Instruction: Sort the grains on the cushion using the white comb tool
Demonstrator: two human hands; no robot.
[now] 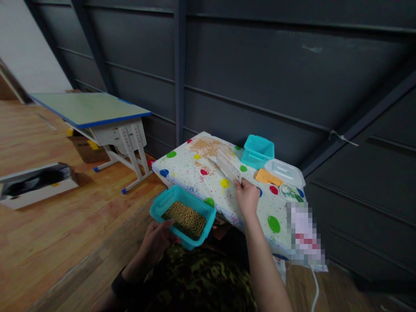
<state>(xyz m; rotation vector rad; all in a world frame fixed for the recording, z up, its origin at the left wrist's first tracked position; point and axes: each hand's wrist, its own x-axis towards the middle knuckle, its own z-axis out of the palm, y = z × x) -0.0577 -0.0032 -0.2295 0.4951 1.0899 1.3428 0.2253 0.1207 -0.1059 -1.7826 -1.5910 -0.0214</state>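
My left hand point(160, 236) grips the near rim of a turquoise plastic container point(209, 222), with the thumb over the edge. Round tan beans point(186, 217), which look like soybeans, cover its bottom. The container is held at the table's front edge, above my lap. In my right hand point(247, 197) is a white slotted plastic scraper point(228, 166), tilted on its edge over the tabletop. Beyond its far end lies a spread of beans and brownish powder point(205, 147) on the balloon-print tablecloth point(211, 184). My right fingers are closed round its near end.
A second turquoise container point(258, 149) stands at the back right, beside a clear plastic lid point(286, 172). An orange cloth point(269, 177) and a small clear packet point(290, 193) lie nearby. A dark panelled wall point(260, 65) rises behind; a green-topped desk point(94, 106) stands left.
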